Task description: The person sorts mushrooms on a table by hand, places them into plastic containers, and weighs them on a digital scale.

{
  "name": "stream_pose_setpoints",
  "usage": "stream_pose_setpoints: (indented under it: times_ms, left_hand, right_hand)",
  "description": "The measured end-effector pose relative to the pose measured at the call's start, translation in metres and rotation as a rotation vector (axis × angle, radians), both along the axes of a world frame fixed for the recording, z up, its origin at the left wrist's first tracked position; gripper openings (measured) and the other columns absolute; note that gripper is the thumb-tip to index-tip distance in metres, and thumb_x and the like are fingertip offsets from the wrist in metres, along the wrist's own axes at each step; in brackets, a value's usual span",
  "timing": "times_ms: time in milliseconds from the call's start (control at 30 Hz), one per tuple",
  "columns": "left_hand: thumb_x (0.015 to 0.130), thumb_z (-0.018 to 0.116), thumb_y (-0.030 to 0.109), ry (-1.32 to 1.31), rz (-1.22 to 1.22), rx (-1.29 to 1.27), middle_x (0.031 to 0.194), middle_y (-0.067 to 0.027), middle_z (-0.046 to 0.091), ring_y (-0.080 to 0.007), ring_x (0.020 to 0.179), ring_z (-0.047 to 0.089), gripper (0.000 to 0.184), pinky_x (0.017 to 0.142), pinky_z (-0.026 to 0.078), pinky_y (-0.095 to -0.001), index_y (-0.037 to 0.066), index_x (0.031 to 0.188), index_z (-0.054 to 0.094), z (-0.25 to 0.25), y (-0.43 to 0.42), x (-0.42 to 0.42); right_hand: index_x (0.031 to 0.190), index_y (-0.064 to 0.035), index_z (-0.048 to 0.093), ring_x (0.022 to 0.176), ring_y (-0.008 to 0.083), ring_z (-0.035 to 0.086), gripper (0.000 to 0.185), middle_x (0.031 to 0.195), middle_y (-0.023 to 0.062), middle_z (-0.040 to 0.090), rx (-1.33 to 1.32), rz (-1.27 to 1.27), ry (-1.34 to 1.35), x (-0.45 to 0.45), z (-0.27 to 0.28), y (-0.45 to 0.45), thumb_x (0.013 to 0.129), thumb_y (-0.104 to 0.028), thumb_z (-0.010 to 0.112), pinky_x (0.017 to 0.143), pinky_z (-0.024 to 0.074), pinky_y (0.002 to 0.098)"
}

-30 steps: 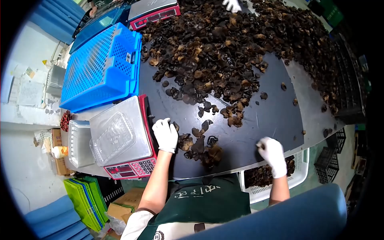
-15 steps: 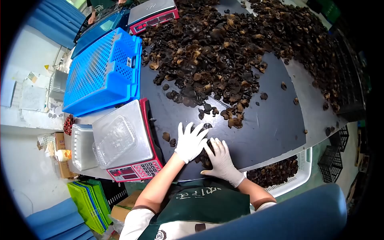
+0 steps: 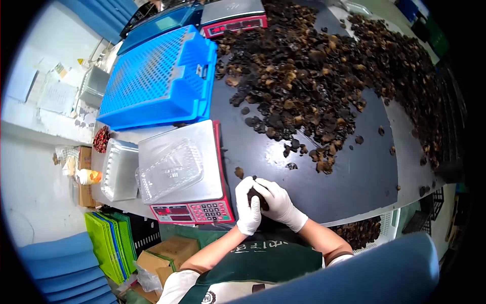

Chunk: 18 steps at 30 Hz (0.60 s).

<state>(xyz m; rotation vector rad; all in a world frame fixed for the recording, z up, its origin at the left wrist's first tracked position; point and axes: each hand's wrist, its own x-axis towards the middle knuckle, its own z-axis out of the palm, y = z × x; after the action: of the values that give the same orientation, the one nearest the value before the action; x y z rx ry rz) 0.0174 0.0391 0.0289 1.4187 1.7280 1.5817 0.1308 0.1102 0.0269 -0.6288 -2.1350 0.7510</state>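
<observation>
My left hand [image 3: 248, 206] and my right hand [image 3: 279, 202], both in white gloves, are cupped round a clump of dark mushrooms [image 3: 259, 196] at the near edge of the dark table mat [image 3: 314, 197]. The fingers of both hands curl over the clump, which shows between them. A small brown piece [image 3: 239, 172] lies just beyond my left hand. To the left is a red scale [image 3: 217, 167] with a clear plastic tray [image 3: 169, 169] on its plate. The large mushroom pile [image 3: 304, 86] spreads beyond my hands.
A blue crate [image 3: 147, 81] stands at the left, behind stacked clear trays [image 3: 120, 169]. Another red scale [image 3: 235, 24] is at the back. Below the near right edge sits a white basket [image 3: 389, 227] with mushrooms in it. Green crates [image 3: 106, 248] stand at the lower left.
My hands came together from apart, gathered the loose mushrooms near the table edge and closed round them. The view has shifted, so the table things appear farther right.
</observation>
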Motion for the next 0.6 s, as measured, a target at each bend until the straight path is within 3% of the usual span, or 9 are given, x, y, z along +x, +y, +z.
stream_pose_setpoints:
  times_ms: [33, 200, 267, 333, 367, 533, 600]
  left_hand:
    - [0.100, 0.050, 0.032, -0.030, 0.051, 0.021, 0.131, -0.0158, 0.048, -0.0293, 0.121, 0.047, 0.045, 0.107, 0.034, -0.0397, -0.002, 0.130, 0.046, 0.017, 0.001, -0.010]
    - [0.100, 0.042, 0.017, 0.219, 0.343, 0.120, 0.122, -0.0139, 0.055, -0.0262, 0.115, 0.052, 0.030, 0.104, 0.037, -0.0395, -0.001, 0.122, 0.052, 0.085, 0.001, -0.112]
    - [0.103, 0.039, 0.018, 0.217, 0.460, 0.089, 0.117, -0.0126, 0.058, -0.0236, 0.110, 0.054, 0.029, 0.101, 0.040, -0.0371, -0.001, 0.119, 0.054, 0.090, -0.003, -0.162]
    - [0.105, 0.039, 0.020, 0.272, 0.451, 0.059, 0.116, -0.0119, 0.058, -0.0215, 0.106, 0.055, 0.030, 0.098, 0.042, -0.0346, -0.001, 0.120, 0.054, 0.087, -0.008, -0.215]
    - [0.101, 0.041, 0.015, 0.278, 0.429, 0.004, 0.115, -0.0154, 0.058, -0.0268, 0.107, 0.056, 0.027, 0.098, 0.042, -0.0370, -0.002, 0.118, 0.054, 0.082, -0.010, -0.237]
    - [0.101, 0.041, 0.019, 0.535, 0.281, -0.224, 0.116, -0.0170, 0.060, -0.0311, 0.109, 0.056, 0.030, 0.099, 0.042, -0.0400, -0.002, 0.111, 0.060, 0.048, -0.020, -0.288]
    - [0.103, 0.038, 0.021, 0.370, 0.220, -0.168, 0.117, -0.0162, 0.060, -0.0295, 0.112, 0.055, 0.033, 0.100, 0.041, -0.0385, -0.002, 0.113, 0.059, 0.056, -0.024, -0.286]
  right_hand:
    - [0.126, -0.0083, 0.054, 0.092, 0.0323, 0.062, 0.060, 0.119, 0.0146, 0.060, -0.012, 0.054, 0.043, -0.015, 0.028, 0.007, 0.069, -0.008, 0.074, 0.078, 0.0540, 0.0386]
    - [0.122, -0.0042, 0.055, 0.097, 0.0320, 0.062, 0.051, 0.120, 0.0158, 0.058, 0.070, 0.263, 0.172, -0.130, 0.091, 0.018, 0.074, -0.009, 0.069, 0.083, 0.0525, 0.0400]
    - [0.124, -0.0041, 0.053, 0.102, 0.0342, 0.060, 0.050, 0.123, 0.0173, 0.056, 0.005, 0.327, 0.124, -0.183, 0.097, 0.013, 0.078, -0.013, 0.068, 0.085, 0.0521, 0.0412]
    - [0.123, -0.0038, 0.054, 0.097, 0.0347, 0.060, 0.048, 0.119, 0.0173, 0.057, -0.027, 0.285, 0.091, -0.226, 0.097, 0.005, 0.077, -0.013, 0.065, 0.083, 0.0516, 0.0422]
    - [0.122, -0.0035, 0.054, 0.093, 0.0343, 0.060, 0.049, 0.117, 0.0173, 0.057, 0.021, 0.260, 0.088, -0.244, 0.090, 0.003, 0.075, -0.012, 0.064, 0.081, 0.0513, 0.0422]
    - [0.125, -0.0034, 0.053, 0.113, 0.0443, 0.049, 0.070, 0.125, 0.0189, 0.053, 0.048, 0.229, -0.307, -0.266, 0.069, -0.001, 0.064, -0.030, 0.076, 0.097, 0.0410, 0.0522]
    - [0.131, -0.0068, 0.050, 0.121, 0.0478, 0.044, 0.079, 0.133, 0.0183, 0.049, 0.024, 0.230, -0.238, -0.249, 0.079, 0.000, 0.064, -0.037, 0.079, 0.100, 0.0381, 0.0548]
